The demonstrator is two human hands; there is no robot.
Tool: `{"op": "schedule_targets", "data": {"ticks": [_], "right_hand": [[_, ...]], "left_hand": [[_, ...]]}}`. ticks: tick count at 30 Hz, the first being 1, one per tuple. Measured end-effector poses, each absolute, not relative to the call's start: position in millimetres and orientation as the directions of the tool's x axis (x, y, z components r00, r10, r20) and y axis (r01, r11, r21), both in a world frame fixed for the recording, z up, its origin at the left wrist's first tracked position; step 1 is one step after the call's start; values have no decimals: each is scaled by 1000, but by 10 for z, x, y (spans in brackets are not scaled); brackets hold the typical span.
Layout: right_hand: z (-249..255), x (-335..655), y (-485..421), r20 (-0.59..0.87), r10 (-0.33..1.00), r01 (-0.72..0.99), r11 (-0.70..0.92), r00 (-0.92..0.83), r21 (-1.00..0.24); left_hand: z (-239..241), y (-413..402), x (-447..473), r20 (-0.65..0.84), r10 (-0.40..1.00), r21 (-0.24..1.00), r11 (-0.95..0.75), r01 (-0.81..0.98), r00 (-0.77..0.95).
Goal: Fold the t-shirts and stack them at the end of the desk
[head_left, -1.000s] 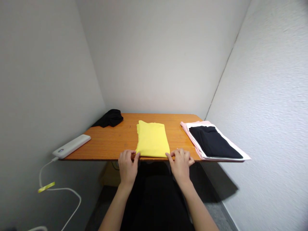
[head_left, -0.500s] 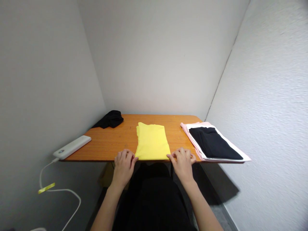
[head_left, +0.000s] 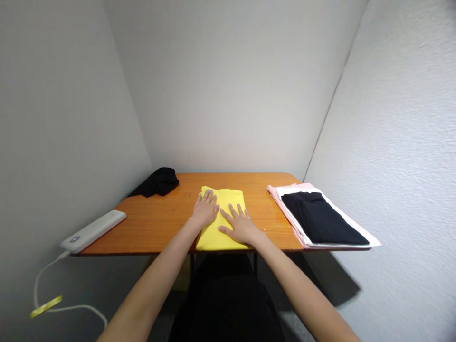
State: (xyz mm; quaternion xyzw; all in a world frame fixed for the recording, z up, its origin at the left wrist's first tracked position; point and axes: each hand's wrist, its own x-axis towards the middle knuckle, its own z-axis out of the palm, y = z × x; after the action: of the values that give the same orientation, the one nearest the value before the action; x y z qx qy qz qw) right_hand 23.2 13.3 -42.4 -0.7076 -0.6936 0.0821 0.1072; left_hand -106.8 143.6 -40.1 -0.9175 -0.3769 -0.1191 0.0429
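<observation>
A folded yellow cloth [head_left: 223, 240] lies flat at the table's front edge, in the middle of the head view. My left hand [head_left: 205, 209] rests palm down on its far left part, fingers stretched out. On the right half of the cloth lies my right hand [head_left: 240, 225], flat, with its fingers spread. Neither hand grips the fabric. Both hands cover parts of the cloth.
The wooden table [head_left: 156, 228] bears a stack to the right: a folded black cloth [head_left: 322, 218] on white [head_left: 370, 237] and pink cloths [head_left: 272, 191]. A crumpled black cloth [head_left: 160, 181] lies back left. A white power bank [head_left: 94, 231] with a cable sits front left.
Both hands have let go of the yellow cloth's near corners. They have moved forward and inward onto its top and opened flat. The view has shifted slightly.
</observation>
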Motion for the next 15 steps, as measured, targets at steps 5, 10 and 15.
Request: {"op": "schedule_targets", "data": {"ticks": [5,10,15], "right_hand": [[-512,260,120,87,996,964,26,-3,-264],[-514,255,142,100,995,962,28,-1,-272],[-491,252,140,105,994,959,31,-1,-281]], "left_hand": [[-613,1528,-1099,251,727,8,-662,750,639],[-642,1512,-1058,258,734,18,-654,756,629],[-629,1492,-1056,272,740,11,-642,767,615]]}}
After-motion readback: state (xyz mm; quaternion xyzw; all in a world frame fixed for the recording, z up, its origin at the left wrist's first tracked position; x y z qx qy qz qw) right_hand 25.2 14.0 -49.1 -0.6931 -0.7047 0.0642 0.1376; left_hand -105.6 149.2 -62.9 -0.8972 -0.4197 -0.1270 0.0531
